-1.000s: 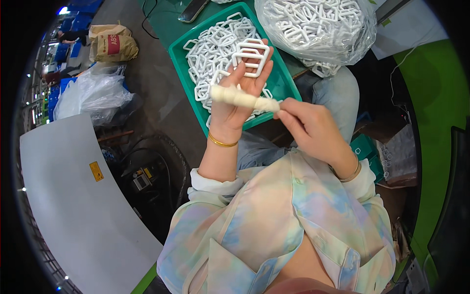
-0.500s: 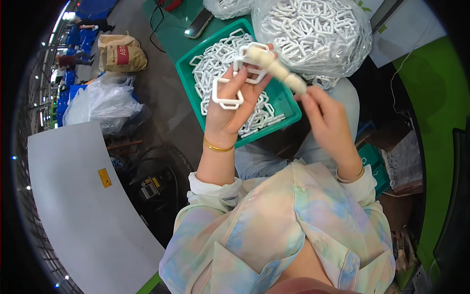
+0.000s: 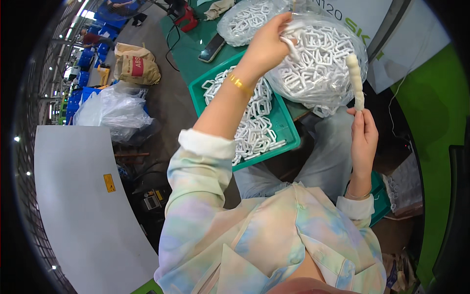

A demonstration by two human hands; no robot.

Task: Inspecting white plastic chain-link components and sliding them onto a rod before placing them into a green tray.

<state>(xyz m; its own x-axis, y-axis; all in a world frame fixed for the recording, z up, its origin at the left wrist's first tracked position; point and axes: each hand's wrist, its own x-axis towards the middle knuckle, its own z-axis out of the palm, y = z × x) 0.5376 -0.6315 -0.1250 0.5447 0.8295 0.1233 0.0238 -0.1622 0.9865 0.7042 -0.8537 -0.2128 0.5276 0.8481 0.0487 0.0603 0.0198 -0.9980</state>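
Note:
My left hand (image 3: 268,40) reaches far forward and pinches a white plastic frame piece (image 3: 290,45) at the mouth of a clear bag (image 3: 320,63) full of the same white pieces. My right hand (image 3: 363,136) holds a cream, knobbly stick-shaped tool (image 3: 355,79) upright by its lower end, just right of that bag. Below my left arm sits a green tray (image 3: 284,128) with several white frame pieces (image 3: 252,132) in it, resting over my lap.
A second clear bag of white pieces (image 3: 249,19) lies further back beside a dark phone (image 3: 211,48) on the green table. On the floor to the left are a brown sack (image 3: 134,63), a crumpled clear bag (image 3: 110,110) and a grey panel (image 3: 83,206).
My left hand has risen from the tray, taken a white piece off the tool and stretched out to the big bag. My right hand with the tool moved right and turned upright.

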